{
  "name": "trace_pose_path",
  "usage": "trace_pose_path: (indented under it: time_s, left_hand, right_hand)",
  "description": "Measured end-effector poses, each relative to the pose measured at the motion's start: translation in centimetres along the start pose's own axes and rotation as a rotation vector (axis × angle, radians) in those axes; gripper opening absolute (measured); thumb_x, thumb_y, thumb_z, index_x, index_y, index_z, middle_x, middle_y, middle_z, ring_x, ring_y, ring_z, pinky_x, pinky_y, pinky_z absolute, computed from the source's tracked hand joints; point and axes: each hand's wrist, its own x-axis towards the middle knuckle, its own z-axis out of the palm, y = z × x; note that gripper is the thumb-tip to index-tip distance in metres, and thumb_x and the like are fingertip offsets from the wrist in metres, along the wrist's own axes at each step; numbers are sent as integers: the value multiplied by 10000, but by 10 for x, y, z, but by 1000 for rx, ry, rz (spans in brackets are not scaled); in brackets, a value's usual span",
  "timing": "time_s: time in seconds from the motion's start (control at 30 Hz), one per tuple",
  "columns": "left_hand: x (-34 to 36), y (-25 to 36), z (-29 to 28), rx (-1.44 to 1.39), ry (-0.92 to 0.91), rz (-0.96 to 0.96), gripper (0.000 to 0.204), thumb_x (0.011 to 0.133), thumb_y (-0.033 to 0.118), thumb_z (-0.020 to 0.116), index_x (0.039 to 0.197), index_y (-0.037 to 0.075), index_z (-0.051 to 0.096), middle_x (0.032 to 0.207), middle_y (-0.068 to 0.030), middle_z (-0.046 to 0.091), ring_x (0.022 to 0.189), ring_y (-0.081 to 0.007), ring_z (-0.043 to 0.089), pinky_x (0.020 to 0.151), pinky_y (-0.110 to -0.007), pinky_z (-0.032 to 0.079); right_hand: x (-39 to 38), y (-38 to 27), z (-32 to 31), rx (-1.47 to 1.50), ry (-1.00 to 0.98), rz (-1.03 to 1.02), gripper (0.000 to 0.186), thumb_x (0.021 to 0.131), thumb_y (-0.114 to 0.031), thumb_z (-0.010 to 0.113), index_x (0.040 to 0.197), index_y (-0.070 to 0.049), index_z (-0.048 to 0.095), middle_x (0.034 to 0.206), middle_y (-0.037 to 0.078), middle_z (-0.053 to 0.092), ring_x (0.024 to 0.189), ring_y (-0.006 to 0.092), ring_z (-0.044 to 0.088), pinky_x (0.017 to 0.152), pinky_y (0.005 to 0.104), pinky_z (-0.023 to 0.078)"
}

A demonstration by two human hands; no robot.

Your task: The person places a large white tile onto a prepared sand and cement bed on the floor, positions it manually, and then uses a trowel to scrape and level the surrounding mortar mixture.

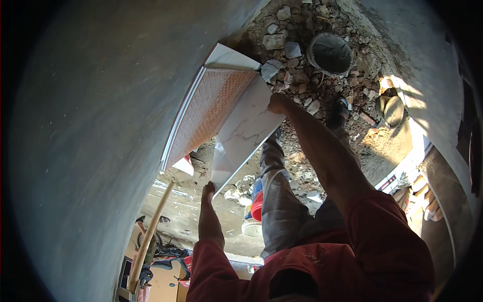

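- Left hand (pixel 208 191) grips the marble-look tile's (pixel 245 132) near corner; right hand (pixel 276 103) grips its far edge.
- Tile lifted off the leaning stack (pixel 201 113), not yet set anywhere.

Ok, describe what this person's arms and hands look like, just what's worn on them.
Both hands, the left hand and the right hand, are bare, with no gloves. The forearms are uncovered too. Dark red sleeves are pushed up, covering only the upper arms. No watch or rings show.
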Motion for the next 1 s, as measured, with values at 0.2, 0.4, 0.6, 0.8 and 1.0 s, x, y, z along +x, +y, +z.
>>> trace_pose_path:
  time_s: [0.2,0.4,0.6,0.8,1.0]
  left_hand:
    - [-51,-3,-2,1,-11,-48,721,944,522,252,1195,-86,548,1148,-308,594,1061,-418,597,852,-471,486]
    - [-101,-28,-3,7,51,-24,723,944,525,265,1182,-90,561,1136,-300,602,1038,-411,606,840,-483,483]
    - [-158,-15,-9,66,173,54,689,945,505,306,1135,-94,587,1133,-299,602,1061,-424,585,882,-484,446]
    - [-205,44,-10,832,332,547,431,979,308,332,951,16,648,970,-247,657,935,-421,619,821,-524,468]
    - [-287,171,29,682,401,795,466,925,425,454,1032,23,664,1002,-230,663,948,-423,620,848,-474,476]
  right_hand:
    - [-66,-1,-5,103,80,33,291,734,-159,559,919,4,712,1021,242,659,994,364,641,847,435,518]
    - [-141,40,20,224,163,24,309,739,-192,572,894,42,700,969,267,659,967,373,647,841,444,517]
    - [-219,118,66,458,189,138,454,796,-314,636,1013,85,634,971,270,657,948,393,646,829,439,508]
    - [-309,220,139,725,207,288,529,800,-397,660,1103,33,609,1003,252,651,985,357,638,839,427,494]
    - [-413,318,276,1215,463,348,624,814,-476,629,1128,60,568,1033,230,641,971,321,632,817,424,485]
